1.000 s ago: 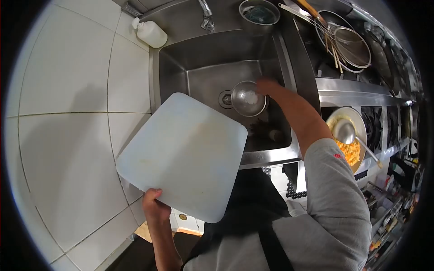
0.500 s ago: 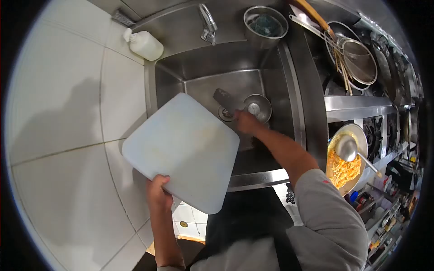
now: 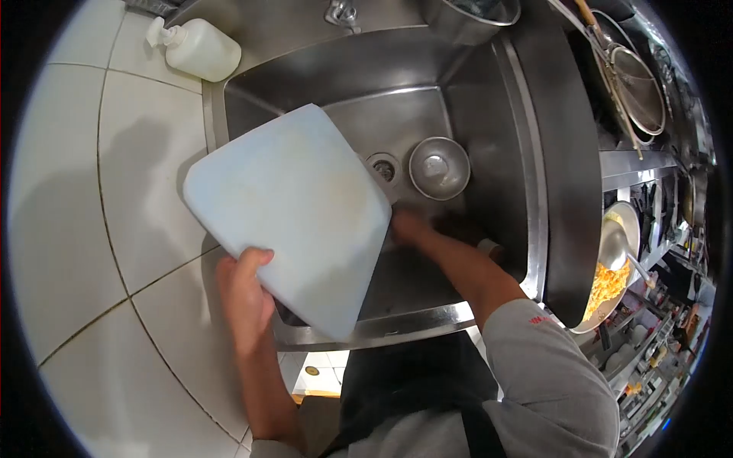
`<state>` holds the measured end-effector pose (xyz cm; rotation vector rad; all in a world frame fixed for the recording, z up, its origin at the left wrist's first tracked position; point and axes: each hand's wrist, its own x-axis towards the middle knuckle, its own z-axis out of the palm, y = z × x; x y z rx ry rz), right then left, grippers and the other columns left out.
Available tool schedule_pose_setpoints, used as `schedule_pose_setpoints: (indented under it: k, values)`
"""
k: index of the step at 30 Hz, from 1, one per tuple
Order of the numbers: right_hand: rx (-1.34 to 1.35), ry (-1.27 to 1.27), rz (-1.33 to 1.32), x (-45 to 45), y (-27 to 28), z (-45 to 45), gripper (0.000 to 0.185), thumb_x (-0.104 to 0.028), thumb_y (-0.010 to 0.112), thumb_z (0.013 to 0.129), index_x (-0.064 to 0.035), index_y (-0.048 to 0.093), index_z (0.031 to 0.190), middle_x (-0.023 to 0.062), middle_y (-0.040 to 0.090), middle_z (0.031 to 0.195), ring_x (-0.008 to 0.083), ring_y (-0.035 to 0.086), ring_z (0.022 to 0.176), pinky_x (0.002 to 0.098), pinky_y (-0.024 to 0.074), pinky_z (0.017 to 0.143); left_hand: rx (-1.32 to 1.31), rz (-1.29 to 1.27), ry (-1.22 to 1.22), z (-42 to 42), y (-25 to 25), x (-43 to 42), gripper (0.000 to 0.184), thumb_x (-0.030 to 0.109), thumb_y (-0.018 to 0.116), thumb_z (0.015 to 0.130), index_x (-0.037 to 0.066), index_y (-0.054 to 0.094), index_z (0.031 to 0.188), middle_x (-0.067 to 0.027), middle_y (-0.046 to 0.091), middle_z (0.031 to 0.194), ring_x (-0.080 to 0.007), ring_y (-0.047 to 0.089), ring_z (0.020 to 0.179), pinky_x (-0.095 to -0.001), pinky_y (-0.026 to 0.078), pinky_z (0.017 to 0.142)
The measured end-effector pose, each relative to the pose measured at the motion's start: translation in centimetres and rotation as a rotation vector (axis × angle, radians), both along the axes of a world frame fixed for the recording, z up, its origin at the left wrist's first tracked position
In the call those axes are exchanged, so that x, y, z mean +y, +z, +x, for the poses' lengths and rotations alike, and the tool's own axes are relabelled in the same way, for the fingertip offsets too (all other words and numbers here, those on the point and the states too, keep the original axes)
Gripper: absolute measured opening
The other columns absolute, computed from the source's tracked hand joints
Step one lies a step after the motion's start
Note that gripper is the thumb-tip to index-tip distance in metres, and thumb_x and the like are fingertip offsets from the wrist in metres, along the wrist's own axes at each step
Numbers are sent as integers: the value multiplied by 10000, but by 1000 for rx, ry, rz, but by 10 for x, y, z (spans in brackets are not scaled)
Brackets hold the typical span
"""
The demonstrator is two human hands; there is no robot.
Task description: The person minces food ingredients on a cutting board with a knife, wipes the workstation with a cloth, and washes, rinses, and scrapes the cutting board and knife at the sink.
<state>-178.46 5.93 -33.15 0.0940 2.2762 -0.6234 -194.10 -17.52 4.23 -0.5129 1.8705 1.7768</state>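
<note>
A white cutting board (image 3: 294, 206) is tilted over the left part of the steel sink (image 3: 397, 324). My left hand (image 3: 248, 294) grips its lower left edge, thumb on top and fingers underneath. Low in the sink, my right hand (image 3: 412, 225) is closed beside the board's right edge. It is blurred, and what it holds is hidden. Beyond it, right of the drain (image 3: 383, 168), rests a metal bowl (image 3: 440, 169) with something pale inside.
A white pump bottle (image 3: 202, 50) stands at the sink's back left, near the faucet (image 3: 341, 13). A metal pot (image 3: 473, 21) is at the back right. Strainers (image 3: 640, 90) and a pan (image 3: 608, 294) with orange food and a ladle lie on the right. Dark items sit in the sink's right corner.
My right hand moved from the bowl towards the board; a dark flat blade seen in it half a second ago is now out of sight. The board and left hand shifted up over the sink.
</note>
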Motion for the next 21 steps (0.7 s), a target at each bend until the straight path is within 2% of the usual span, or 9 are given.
schedule_pose_setpoints:
  k: [4,6,9,11,13,14,16,18,21]
  values:
    - [-132,26,21,11,51,9,407,-184,690,900,-84,706,1294,218,715,1244,400,699,1144,508,564,971,33,106,75,-17,-27,32,347,57,673,778,-130,659,1069,-149,678,1046,-251,640,973,-378,505,918]
    - [-323,97,-2,33,133,-13,359,-269,721,923,-39,756,1197,243,713,1234,421,679,1175,508,551,1003,0,116,56,-30,-50,43,345,66,680,775,-126,661,1061,-145,680,1041,-243,634,957,-373,502,891]
    - [224,-304,-85,76,214,-24,426,-280,744,916,-55,706,1276,245,703,1237,430,659,1199,511,530,1033,-36,114,11,-50,-80,64,341,76,686,771,-117,665,1052,-133,681,1032,-232,627,929,-367,498,865]
    - [557,-516,-13,104,306,-52,432,-242,745,921,-69,665,1309,230,693,1268,429,639,1234,506,517,1055,-59,112,0,-59,-108,74,340,86,689,776,-110,670,1054,-124,683,1026,-226,627,919,-365,496,859]
    - [941,-465,102,149,357,-78,374,-200,749,920,-73,675,1264,219,688,1267,426,648,1209,495,530,1025,-88,107,8,-62,-143,77,341,100,692,790,-103,676,1063,-116,685,1022,-222,631,920,-364,496,862]
    - [994,-511,170,168,384,-95,362,-187,749,920,-70,673,1254,216,687,1250,427,653,1188,492,534,1007,-54,118,18,-58,-149,79,352,111,691,801,-104,676,1079,-118,689,1029,-221,636,923,-364,497,864]
    - [1181,-498,371,221,395,-134,346,-206,741,932,-77,669,1245,209,684,1195,425,665,1132,489,544,959,13,123,45,-50,-158,77,373,133,690,823,-106,674,1109,-121,696,1042,-220,646,930,-365,500,868]
    - [1123,-490,493,271,393,-182,375,-268,732,939,-107,661,1271,227,676,1196,420,675,1111,502,542,957,67,141,-2,-51,-168,72,402,128,664,876,-96,666,1210,-123,718,1114,-209,665,980,-360,504,906]
    - [765,-493,540,305,379,-240,617,-403,791,884,-51,631,1365,291,697,1275,444,668,1218,489,524,1058,119,130,9,-46,-172,76,400,109,647,899,-80,667,1251,-112,729,1151,-195,667,1003,-343,503,925]
